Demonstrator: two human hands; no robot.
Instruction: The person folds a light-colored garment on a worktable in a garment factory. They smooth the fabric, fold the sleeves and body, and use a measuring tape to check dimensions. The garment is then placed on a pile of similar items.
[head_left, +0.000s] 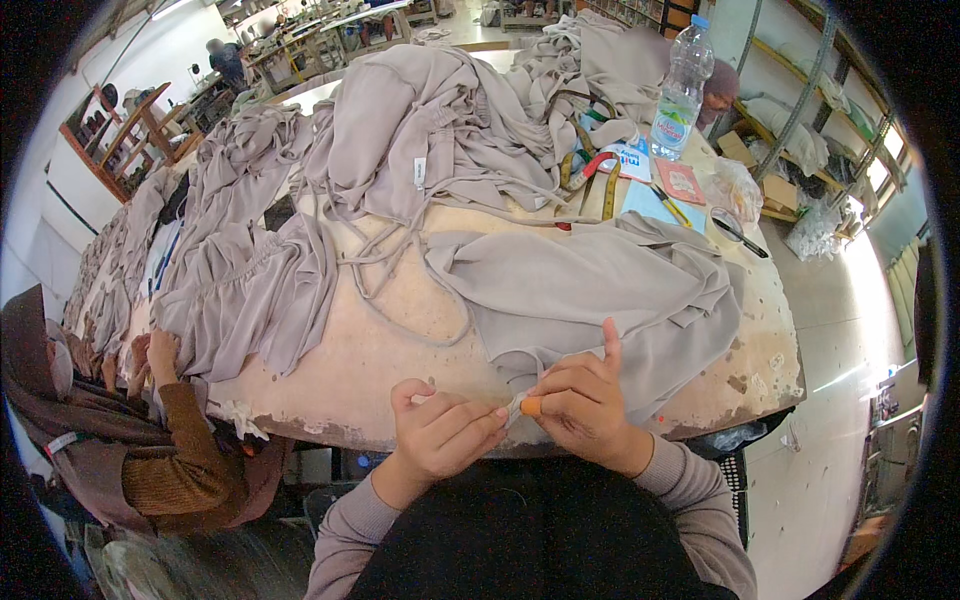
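Note:
A light grey fabric garment (592, 285) lies spread on the wooden table (405, 285), with one edge drawn down between my hands at the table's near edge. My left hand (446, 427) pinches a small bit of that cloth between thumb and fingers. Close on its right, my right hand (581, 409) grips the same bit of cloth, its index finger raised. A small orange thing (531, 406), of a kind I cannot tell, shows at the fingertips of my right hand. Long fabric ties (397, 319) curl across the table beyond my left hand.
Grey garments (412, 127) are heaped behind. A plastic water bottle (679, 97), a tape measure (610, 187), a yellow cutter (673, 206), a pen (739, 232) and a clear bag (731, 187) lie or stand at the back right. A co-worker's sleeved arm (180, 442) handles cloth at the left.

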